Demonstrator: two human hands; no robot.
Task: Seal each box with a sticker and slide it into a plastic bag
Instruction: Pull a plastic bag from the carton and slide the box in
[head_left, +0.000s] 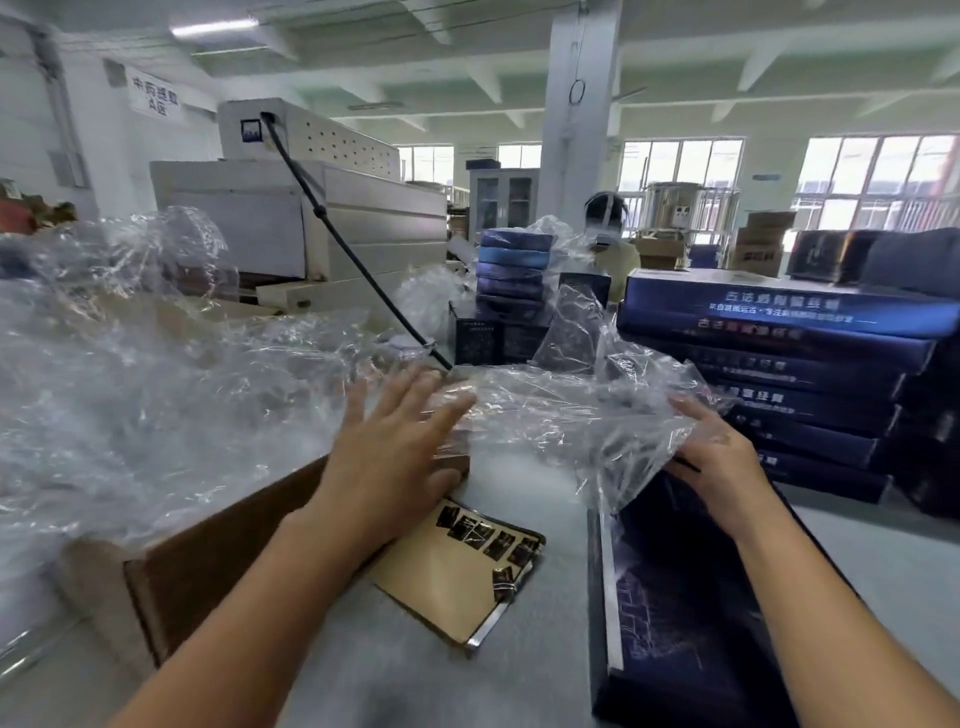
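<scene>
A dark blue printed box lies flat on the grey table at the lower right. A crumpled clear plastic bag drapes over its far end. My right hand sits at that far end, fingers curled on the bag's edge against the box. My left hand hovers with straight, spread fingers over the plastic at the corner of a brown carton; it holds nothing. A tan sticker sheet with several dark stickers lies between the carton and the box.
The carton holds a heap of clear bags. Stacks of blue boxes stand at the right and behind. A white machine with a black cable stands at the back left. A person sits across the table.
</scene>
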